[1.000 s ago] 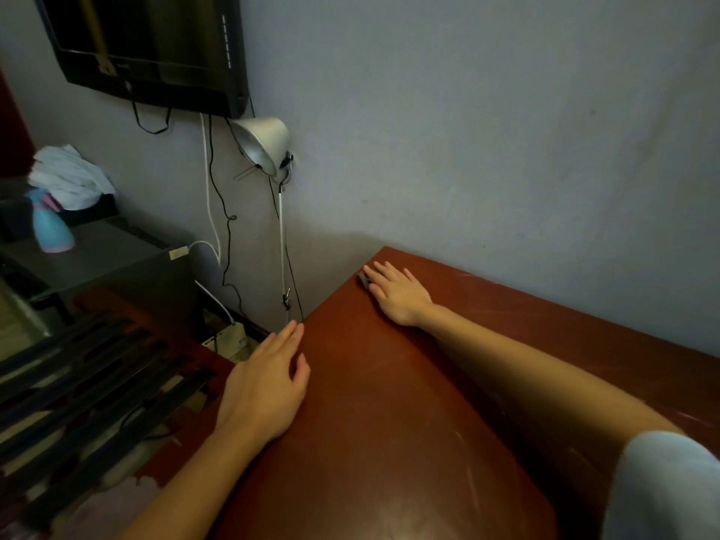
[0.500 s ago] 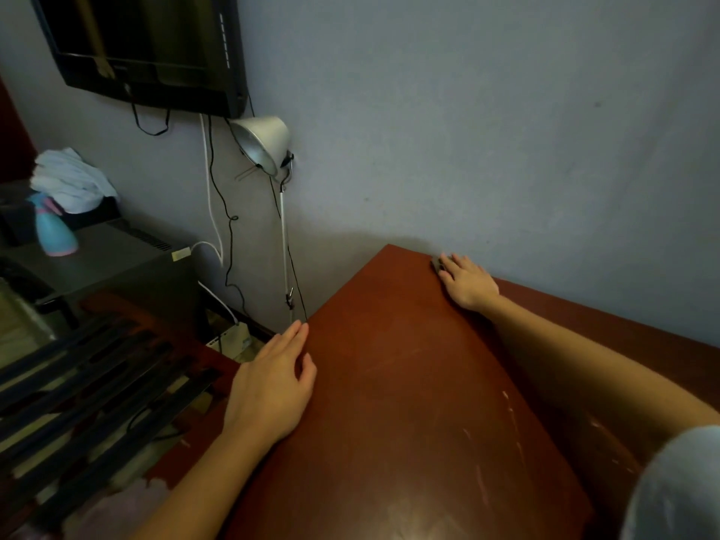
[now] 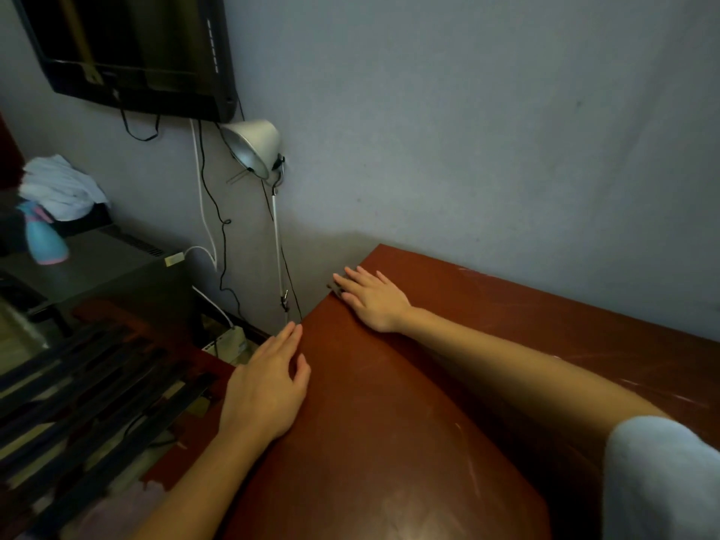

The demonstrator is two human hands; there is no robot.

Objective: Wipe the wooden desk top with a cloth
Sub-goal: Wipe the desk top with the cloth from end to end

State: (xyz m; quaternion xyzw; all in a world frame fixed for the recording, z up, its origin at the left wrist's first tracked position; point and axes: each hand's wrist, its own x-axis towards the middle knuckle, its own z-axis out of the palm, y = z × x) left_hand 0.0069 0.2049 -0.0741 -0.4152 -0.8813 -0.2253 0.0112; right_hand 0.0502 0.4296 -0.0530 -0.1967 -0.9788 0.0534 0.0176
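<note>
Wiping seemingly midway: right hand [image 3: 375,302] flat on a dark scrap [image 3: 339,291], perhaps the cloth, at eleven o'clock on the desk [image 3: 389,442]; left hand [image 3: 265,387] flat, empty, at nine o'clock.

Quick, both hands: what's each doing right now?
Left hand: open, flat on the desk edge.
Right hand: open, straight fingers pressing a small dark thing near the corner.

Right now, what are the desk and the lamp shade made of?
The desk looks like reddish-brown wood with a shiny varnish: light glints off it and pale scratches show. The lamp shade seems metal, pale outside and silvery inside, though plastic is possible.
</note>
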